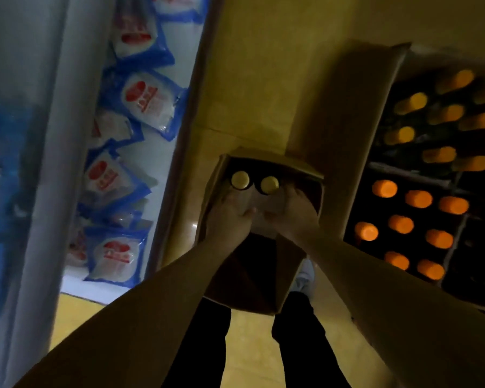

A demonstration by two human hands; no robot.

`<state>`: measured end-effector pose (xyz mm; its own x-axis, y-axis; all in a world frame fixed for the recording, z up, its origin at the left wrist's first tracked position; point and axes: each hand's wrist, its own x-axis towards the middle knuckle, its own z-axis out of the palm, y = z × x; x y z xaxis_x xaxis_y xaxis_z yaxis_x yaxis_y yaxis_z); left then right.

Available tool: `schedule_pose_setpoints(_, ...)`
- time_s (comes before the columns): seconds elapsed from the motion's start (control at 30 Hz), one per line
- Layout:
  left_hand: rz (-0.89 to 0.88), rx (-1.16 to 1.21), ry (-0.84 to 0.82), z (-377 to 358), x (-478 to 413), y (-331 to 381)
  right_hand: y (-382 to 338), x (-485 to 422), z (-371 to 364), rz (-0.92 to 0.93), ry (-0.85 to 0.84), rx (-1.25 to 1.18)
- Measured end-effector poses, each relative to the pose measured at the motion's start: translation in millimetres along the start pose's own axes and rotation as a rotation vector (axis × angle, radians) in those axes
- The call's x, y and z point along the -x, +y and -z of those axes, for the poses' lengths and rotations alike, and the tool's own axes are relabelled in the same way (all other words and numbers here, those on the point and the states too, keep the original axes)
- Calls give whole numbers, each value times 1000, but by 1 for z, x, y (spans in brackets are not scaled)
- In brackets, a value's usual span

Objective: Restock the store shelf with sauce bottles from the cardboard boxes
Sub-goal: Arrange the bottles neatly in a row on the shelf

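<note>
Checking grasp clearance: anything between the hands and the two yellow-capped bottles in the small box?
Nothing visible. The left hand and right hand are inside the open cardboard box, right beside the yellow-capped bottles at its far end. Whether the fingers grip them cannot be told.

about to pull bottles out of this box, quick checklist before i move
1. Hands in place: ok. The left hand and the right hand both reach into the cardboard box.
2. Stock left in the box: ok. Two yellow-capped bottles stand upright at its far end.
3. Firm hold on a bottle: cannot tell. The fingers are dark and blurred.
4. Box opening: ok. Nothing covers the caps.
5. Free slot among the orange-capped bottles to the right: cannot tell. It is too dark between them.
</note>
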<state>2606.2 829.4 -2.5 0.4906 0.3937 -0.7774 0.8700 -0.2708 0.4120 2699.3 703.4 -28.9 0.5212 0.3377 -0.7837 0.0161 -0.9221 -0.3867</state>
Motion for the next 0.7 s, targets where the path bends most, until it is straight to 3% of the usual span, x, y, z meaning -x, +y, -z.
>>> schedule_pose_setpoints(0.2,64,305,204,-21,-50,-9,10,-44,-29,58,156,-187)
schedule_pose_setpoints(0.33,9,375,216,-24,-70,-7,8,-60,-39,60,274,-349)
schedule_pose_setpoints(0.7,-96,198,209,-17,-49,-12,4,-8,-34,109,443,-547)
